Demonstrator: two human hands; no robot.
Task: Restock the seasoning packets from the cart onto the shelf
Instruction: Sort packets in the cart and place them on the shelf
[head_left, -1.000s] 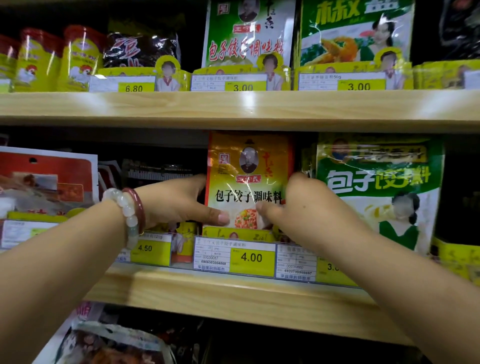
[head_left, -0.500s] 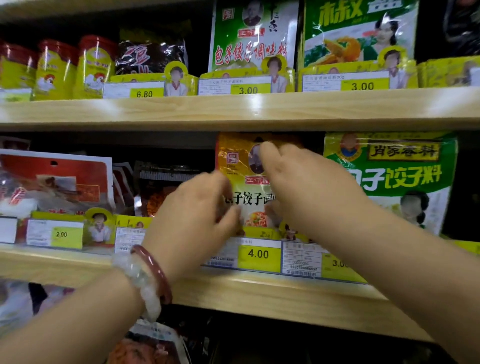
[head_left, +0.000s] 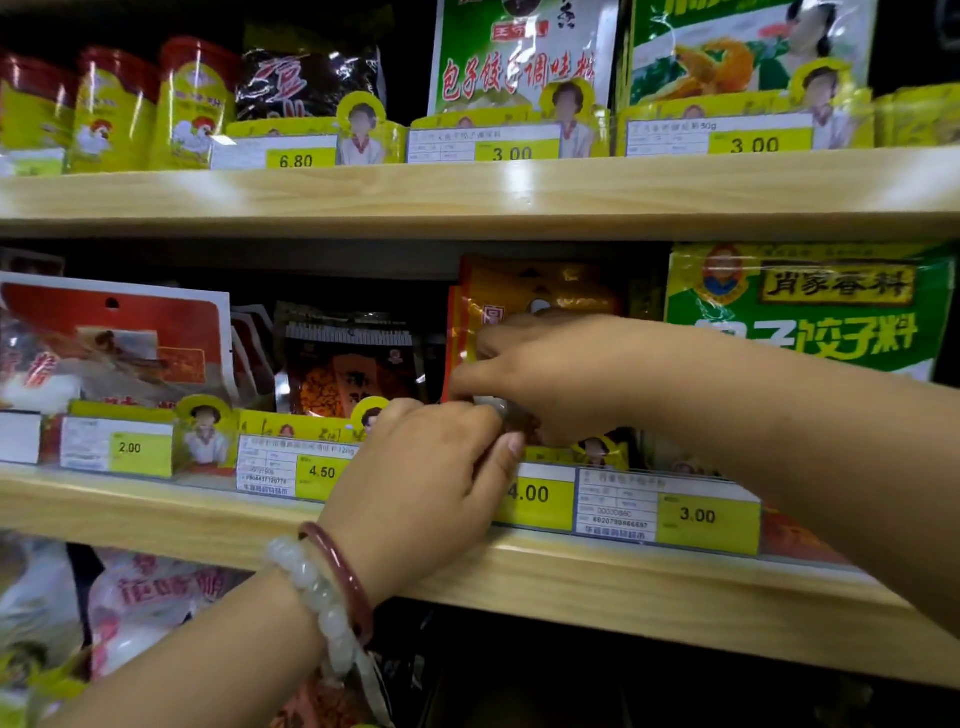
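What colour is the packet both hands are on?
Orange-gold packet with red trim, seen in the head view, between a dark packet and a green one.

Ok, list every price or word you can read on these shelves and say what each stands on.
"6.80": top shelf tag
"3.00": top shelf middle tag
"3.00": top shelf right tag
"2.00": middle shelf left tag
"4.50": middle shelf tag
"4.00": tag by the left hand, partly covered
"3.00": middle shelf right tag
"饺子料": green packet
"包子饺子调味料": top green-white packet
Tag small print: too blurred.
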